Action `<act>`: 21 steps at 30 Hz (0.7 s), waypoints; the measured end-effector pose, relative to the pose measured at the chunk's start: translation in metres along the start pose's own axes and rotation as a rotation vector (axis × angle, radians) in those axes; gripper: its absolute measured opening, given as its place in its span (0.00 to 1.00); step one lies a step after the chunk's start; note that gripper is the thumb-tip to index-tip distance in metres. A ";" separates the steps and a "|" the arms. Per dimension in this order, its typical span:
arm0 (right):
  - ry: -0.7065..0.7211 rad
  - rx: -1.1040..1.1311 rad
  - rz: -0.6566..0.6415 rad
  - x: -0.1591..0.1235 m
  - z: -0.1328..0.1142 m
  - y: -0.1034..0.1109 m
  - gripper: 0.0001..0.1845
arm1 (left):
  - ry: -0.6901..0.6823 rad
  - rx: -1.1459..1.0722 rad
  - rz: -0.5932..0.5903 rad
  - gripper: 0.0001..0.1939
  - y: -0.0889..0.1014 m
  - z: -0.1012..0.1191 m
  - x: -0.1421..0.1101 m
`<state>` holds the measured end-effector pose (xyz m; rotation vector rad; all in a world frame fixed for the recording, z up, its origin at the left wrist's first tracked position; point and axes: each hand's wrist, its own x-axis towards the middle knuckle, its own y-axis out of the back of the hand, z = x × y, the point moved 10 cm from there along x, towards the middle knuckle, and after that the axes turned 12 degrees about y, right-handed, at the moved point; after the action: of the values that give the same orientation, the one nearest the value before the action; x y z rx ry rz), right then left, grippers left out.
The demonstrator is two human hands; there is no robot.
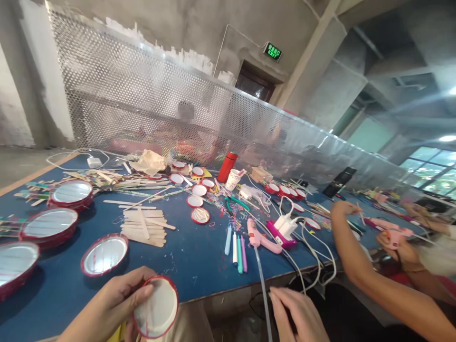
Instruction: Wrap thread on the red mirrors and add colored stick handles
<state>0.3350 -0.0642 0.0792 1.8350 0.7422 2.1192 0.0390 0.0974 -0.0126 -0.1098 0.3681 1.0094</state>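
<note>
You have your left hand (107, 304) and right hand (295, 316) in view, one red-rimmed disc (156, 308) in the left, and three other hands (344, 207) beyond them. On the table (199, 270) you can count four large red-rimmed plates (104, 254), seven small red-rimmed discs (194, 201) in the middle, four pastel sticks (234, 247), two pink glue guns (260, 237), and one red bottle (223, 167). You also have one white paper cup (233, 179), one pink power strip (281, 235), and two white chargers (285, 223).

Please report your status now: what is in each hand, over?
Left hand holding red-rimmed paper disc. Right hand empty, beside clear glue stick in pink glue gun. Co-worker's arm at right, apart.
</note>
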 end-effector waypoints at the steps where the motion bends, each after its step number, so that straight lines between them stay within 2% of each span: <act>1: 0.032 -0.066 -0.089 0.004 0.013 -0.010 0.10 | -0.001 0.005 0.003 0.31 0.000 -0.002 0.001; 3: 0.050 -0.218 -0.226 0.009 0.044 -0.033 0.15 | -0.012 0.008 0.015 0.31 0.001 -0.004 0.002; 5: -0.008 -0.323 -0.507 0.005 0.082 -0.074 0.18 | -0.036 -0.008 0.035 0.31 0.003 -0.006 0.004; 7: -0.026 -0.353 -0.613 0.007 0.108 -0.100 0.18 | -0.048 -0.054 0.061 0.31 0.005 -0.008 0.005; 9: -0.018 -0.356 -0.691 0.012 0.123 -0.120 0.18 | -0.046 -0.120 0.086 0.31 0.007 -0.011 0.007; 13: 0.007 -0.360 -0.825 0.023 0.137 -0.145 0.19 | -0.045 -0.197 0.096 0.31 0.007 -0.015 0.010; 18: 0.002 -0.366 -0.922 0.036 0.143 -0.161 0.20 | -0.100 -0.213 0.108 0.30 0.009 -0.008 0.008; 21: -0.025 -0.373 -0.972 0.042 0.144 -0.166 0.19 | -0.068 -0.170 0.071 0.28 0.005 -0.008 0.008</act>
<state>0.4429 0.1276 0.0406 0.9777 0.9007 1.4423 0.0365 0.1044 -0.0224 -0.2168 0.2249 1.1109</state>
